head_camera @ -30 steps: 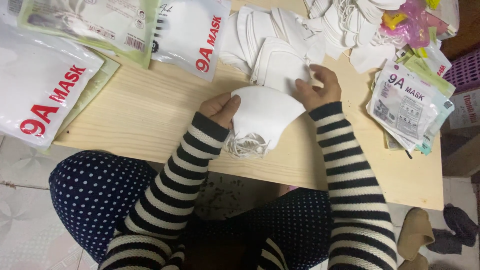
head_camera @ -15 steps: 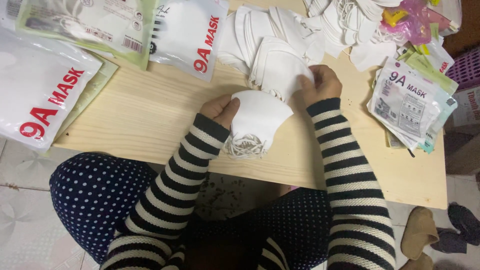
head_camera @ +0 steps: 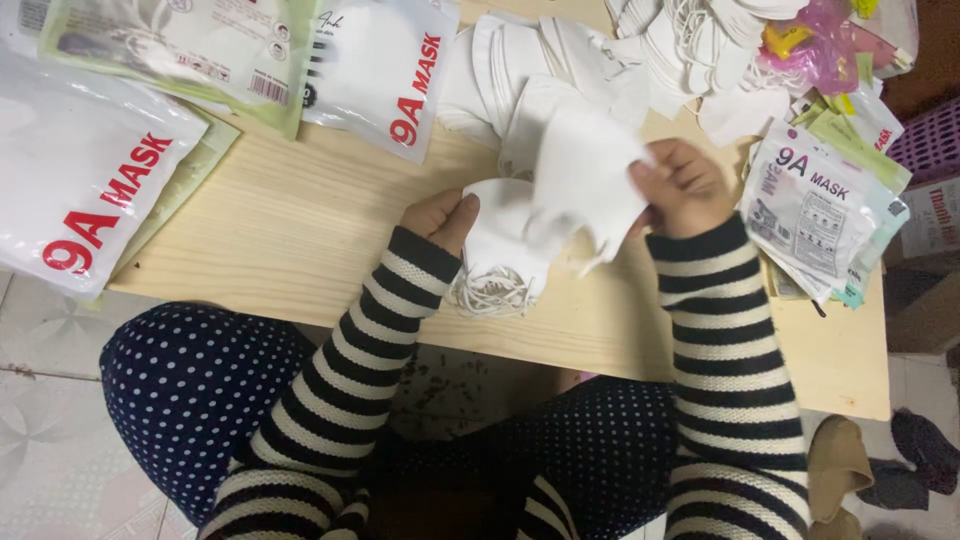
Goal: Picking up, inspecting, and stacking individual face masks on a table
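Right hand (head_camera: pixel 682 187) has its grip closed on the upper right edge of a single white mask (head_camera: pixel 585 180), thumb and fingers pinching the fabric so the mask is lifted and tilted above the bench, its lower edge hanging over the pile below. Left hand (head_camera: pixel 440 215) has its grip closed too, thumb pressed against the left edge of a small stack of white masks (head_camera: pixel 500 240) that lies on the bench between the two hands; the lifted mask overlaps the stack's right side. Bundled white ear loops (head_camera: pixel 495 292) spill from the near end of that stack, toward the bench's front edge. Both forearms wear black-and-white striped sleeves (head_camera: pixel 715 330). Just behind the hands, a loose heap of more white masks (head_camera: pixel 520 60) is spread across the far middle of the pale wooden bench (head_camera: pixel 290 220). To the right, just beside the right hand, sits a pile of small printed packets (head_camera: pixel 815 205), fanned and overlapping, reaching the bench's right side. At far right top, a pink plastic bag (head_camera: pixel 830 45) rests among further masks. To the left, well apart from the hands, large white pouches with red lettering (head_camera: pixel 80 170) lie flat, one overhanging the bench's left edge. Legs in dark dotted trousers (head_camera: pixel 190 385) show under the bench, on a tiled floor (head_camera: pixel 50 450).
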